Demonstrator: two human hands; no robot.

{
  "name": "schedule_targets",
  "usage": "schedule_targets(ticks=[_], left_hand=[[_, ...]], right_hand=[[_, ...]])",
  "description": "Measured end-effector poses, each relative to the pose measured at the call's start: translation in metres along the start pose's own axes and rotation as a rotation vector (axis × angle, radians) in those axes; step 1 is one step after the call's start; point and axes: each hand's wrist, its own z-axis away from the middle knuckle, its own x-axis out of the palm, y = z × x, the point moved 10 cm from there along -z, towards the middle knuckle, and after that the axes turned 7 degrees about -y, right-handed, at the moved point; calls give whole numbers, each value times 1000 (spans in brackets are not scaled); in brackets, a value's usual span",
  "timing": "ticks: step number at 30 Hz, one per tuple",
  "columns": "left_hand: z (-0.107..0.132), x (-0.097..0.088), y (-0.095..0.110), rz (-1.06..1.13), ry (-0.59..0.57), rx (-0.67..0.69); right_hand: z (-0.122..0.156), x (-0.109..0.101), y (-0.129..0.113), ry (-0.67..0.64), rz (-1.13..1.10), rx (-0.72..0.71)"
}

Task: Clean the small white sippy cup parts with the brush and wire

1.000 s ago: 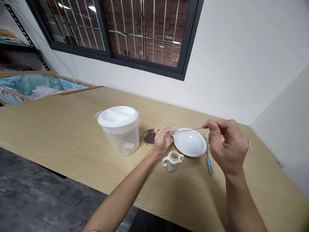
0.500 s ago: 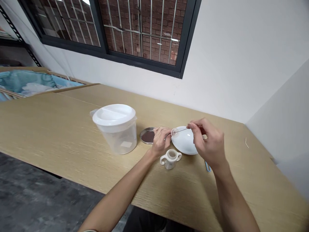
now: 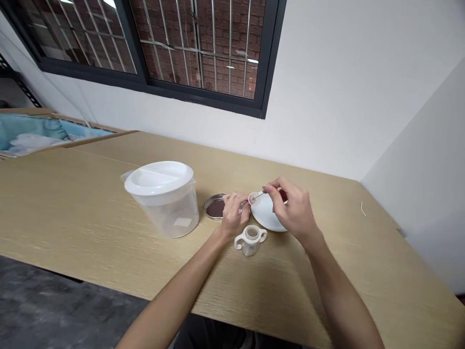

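My left hand [image 3: 234, 213] is closed on a small, clear, round-rimmed piece [image 3: 254, 198], its opening turned toward my right hand. My right hand [image 3: 290, 206] pinches a thin dark wire-like rod [image 3: 259, 195], whose far end reaches into that opening. Under and behind my right hand is a white bowl [image 3: 267, 216], partly covered by it. Just in front of both hands a small clear cup with two white handles [image 3: 250, 241] stands upright. Beside my left hand lies an oval metal-rimmed tray [image 3: 215, 208] with a brown inside, its right part hidden.
A clear plastic container with a white lid [image 3: 160, 178] stands to the left on the wooden table [image 3: 90, 208]. A short pale strand [image 3: 363, 209] lies at the right. A bin lined with blue cloth [image 3: 32, 128] is at the far left, and a wall with a barred window is behind.
The rod shows shorter between my hands, as my right hand has come closer to the clear piece. The blue looped object is now hidden by my right arm. The view has shifted slightly.
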Motion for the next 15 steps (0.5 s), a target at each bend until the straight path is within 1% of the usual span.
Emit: schedule_targets(ticks=[3,6,9,13,15], left_hand=[[2,3,-4,-1,-12,-18],[6,11,-8,-3,-59,-36],[8,18,-12,-10,-111,-48],[8,18,-13,-19,-121,-42],[9,19,-16,-25,-121,-30]], right_hand=[[0,1,-1,-11,19,-21],[2,4,-2,-20,96,-36],[4,0,-4,33,163,-50],[8,-18,-15,101,161,-80],[11,-38,-22,167,140,-61]])
